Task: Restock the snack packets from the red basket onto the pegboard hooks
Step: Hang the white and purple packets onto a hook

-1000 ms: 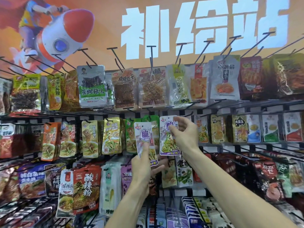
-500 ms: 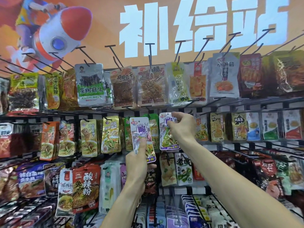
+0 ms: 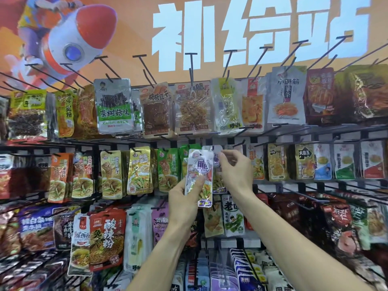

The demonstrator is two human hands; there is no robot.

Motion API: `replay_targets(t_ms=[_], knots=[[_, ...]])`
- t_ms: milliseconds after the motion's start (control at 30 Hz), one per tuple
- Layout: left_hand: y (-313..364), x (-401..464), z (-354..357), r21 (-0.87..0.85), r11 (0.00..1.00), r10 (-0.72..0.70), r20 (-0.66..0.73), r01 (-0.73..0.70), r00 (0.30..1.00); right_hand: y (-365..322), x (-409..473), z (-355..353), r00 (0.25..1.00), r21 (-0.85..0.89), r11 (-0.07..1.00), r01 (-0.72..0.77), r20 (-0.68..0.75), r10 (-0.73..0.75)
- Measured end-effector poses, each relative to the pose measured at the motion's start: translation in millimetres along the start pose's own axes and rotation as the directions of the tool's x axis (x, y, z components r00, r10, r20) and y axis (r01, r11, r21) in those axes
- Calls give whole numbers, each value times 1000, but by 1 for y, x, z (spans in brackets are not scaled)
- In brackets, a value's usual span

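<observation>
Packets fill the pegboard rows, and the work now sits at the middle row, between the green packets (image 3: 168, 169) and the yellow packet (image 3: 257, 162). The right hand (image 3: 235, 175) pinches the clear top tab of a purple-labelled packet (image 3: 216, 162) between thumb and fingertips, holding its hang hole right at the hook (image 3: 213, 147); whether the hole is already threaded I cannot tell, since the hand covers most of it. That high grip near the hole makes sense, as it keeps the floppy tab stiff enough to aim. The left hand (image 3: 184, 204) holds a matching second packet (image 3: 200, 177) from below, thumb pressed on its front and fingers curled behind, tilted and just in front of the first, likely kept close so that it can follow onto the same hook. The red basket is not in view, so how much stock remains cannot be judged. Careful alignment of hole to hook tip seems the demanding part here.
</observation>
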State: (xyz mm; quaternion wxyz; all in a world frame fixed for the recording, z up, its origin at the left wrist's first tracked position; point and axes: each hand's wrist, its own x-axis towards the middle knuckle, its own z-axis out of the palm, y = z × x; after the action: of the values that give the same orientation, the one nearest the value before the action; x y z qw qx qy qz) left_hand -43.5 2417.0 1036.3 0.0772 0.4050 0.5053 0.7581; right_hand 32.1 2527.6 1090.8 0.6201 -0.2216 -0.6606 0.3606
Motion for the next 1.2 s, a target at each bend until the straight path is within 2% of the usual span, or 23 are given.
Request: replay_targets(t_ms=[67,100,200,300,400,500,767,900,967,1033,1200], knots=[[-2,1,8,6,1000,14,14,-14,1000,-2,-15,-10,997,202,978,-45,70,31],[-4,2,13,19,1000,12,14,-12,1000,-1,-17,-11,994,242,969,-54,100,31],[1,7,24,136,990,44,-18,-41,999,2,-7,-10,996,244,969,-36,87,15],[10,23,21,336,928,172,-14,-158,985,3,11,-9,997,233,972,-21,82,2],[20,40,22,484,821,285,111,-302,952,8,24,-2,994,189,982,-9,107,-11],[22,56,25,595,719,317,179,-359,931,7,32,3,995,116,993,13,100,-24],[8,74,26,718,605,284,209,-344,936,13,46,11,994,-11,1000,7,110,-6],[2,79,29,828,432,282,253,-358,925,24,51,14,993,-212,970,115,49,-107],[-1,84,30,872,330,306,263,-362,915,28,54,18,995,-301,948,103,42,-95],[-4,88,32,896,272,316,260,-350,912,29,58,22,995,-333,938,94,49,-82],[-6,87,36,888,294,315,259,-353,913,31,59,23,995,-328,940,93,57,-78]])
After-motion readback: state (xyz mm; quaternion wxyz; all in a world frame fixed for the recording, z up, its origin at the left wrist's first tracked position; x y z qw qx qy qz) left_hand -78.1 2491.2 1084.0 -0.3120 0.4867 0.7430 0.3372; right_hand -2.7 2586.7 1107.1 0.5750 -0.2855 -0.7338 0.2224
